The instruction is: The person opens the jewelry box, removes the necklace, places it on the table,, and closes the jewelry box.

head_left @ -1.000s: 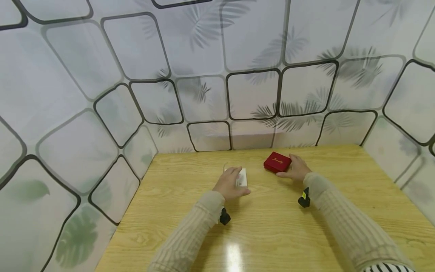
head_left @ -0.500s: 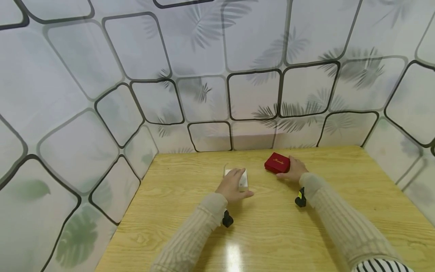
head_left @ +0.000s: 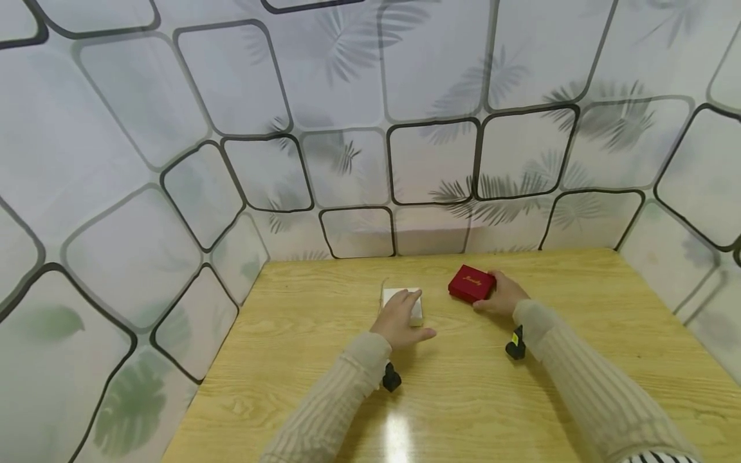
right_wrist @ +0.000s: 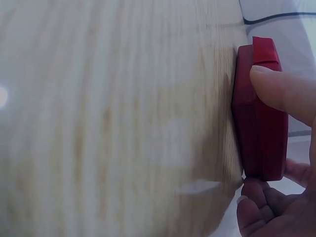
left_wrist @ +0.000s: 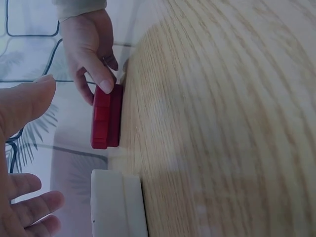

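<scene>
In the head view a red jewelry box (head_left: 470, 284) with gold lettering lies on the wooden table, its lid down. My right hand (head_left: 503, 296) holds its right side. In the right wrist view, the thumb presses the front face of the red box (right_wrist: 259, 128), with other fingers at its near end. My left hand (head_left: 398, 323) hovers with spread fingers over a white box (head_left: 417, 313) and partly hides it. The left wrist view shows a gap between that hand and the white box (left_wrist: 116, 205).
A thin, pale cord or strip (head_left: 382, 289) stands at the white box's left edge. Patterned curtain-like walls (head_left: 347, 173) enclose the back and sides of the table (head_left: 312, 308). Each wrist carries a small black camera.
The red box has shifted slightly toward me and turned a little, with my right hand on it. My left hand has drifted slightly right and nearer, uncovering more of the white box.
</scene>
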A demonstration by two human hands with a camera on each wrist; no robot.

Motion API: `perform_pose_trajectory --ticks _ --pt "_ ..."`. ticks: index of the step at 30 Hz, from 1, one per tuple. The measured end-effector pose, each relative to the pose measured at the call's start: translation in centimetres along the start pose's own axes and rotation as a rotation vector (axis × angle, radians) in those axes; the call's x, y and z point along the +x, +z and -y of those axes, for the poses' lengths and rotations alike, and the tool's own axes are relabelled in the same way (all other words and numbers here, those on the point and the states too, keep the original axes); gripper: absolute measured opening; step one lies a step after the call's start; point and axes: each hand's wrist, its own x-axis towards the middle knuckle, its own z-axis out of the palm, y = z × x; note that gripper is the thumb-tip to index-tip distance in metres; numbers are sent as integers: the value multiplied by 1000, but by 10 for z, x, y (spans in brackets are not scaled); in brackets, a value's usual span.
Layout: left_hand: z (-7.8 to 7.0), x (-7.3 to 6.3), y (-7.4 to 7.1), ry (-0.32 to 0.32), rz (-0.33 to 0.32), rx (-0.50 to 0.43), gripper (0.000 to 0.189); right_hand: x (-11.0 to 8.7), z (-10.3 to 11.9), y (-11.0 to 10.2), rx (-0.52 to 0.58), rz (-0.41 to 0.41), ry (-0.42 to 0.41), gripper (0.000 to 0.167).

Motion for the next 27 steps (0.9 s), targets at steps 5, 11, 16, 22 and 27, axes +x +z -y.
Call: perform_pose_trajectory --ticks 5,11,16,22,27 --pt "-6 -2 1 11 3 -37 90 -8 1 2 11 19 -3 103" --pt "-15 -2 6 38 -8 -52 83 -20 0 1 71 56 -14 100" --pt "-21 0 14 20 3 -71 83 -29 0 3 178 87 -66 99" --pt "-26 0 22 -24 32 -89 81 -36 -5 5 229 103 -104 99" --pt "-30 0 26 -35 32 -97 83 -40 -6 9 266 108 -112 99"
